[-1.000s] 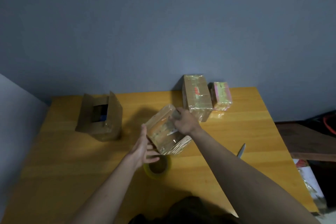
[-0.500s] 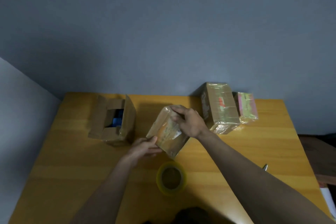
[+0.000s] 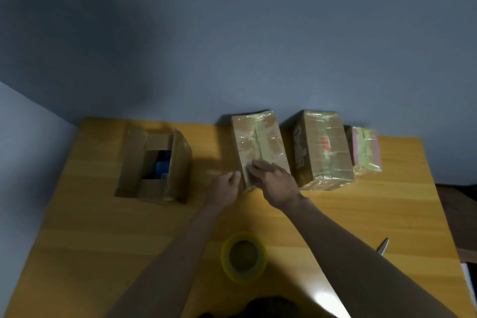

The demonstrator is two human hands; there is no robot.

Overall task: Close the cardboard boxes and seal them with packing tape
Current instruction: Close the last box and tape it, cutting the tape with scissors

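Note:
A tape-wrapped cardboard box (image 3: 260, 142) lies on the wooden table (image 3: 103, 240) by the back wall. My right hand (image 3: 273, 181) rests on its near end, fingers laid across the top. My left hand (image 3: 224, 188) touches the box's near left corner with loosely curled fingers. To the left stands an open cardboard box (image 3: 178, 162) with its flaps up and something blue inside. A yellowish roll of packing tape (image 3: 244, 257) lies flat near me, between my forearms.
Two more sealed boxes sit right of the one under my hands: a larger brown one (image 3: 322, 150) and a small pinkish one (image 3: 365, 148). A blade tip (image 3: 382, 246) shows beside my right forearm. The wall runs along the table's back edge.
The taped box was tilted in the air between both hands; now it lies flat at the back of the table next to the other sealed boxes. My view shifted left and closer.

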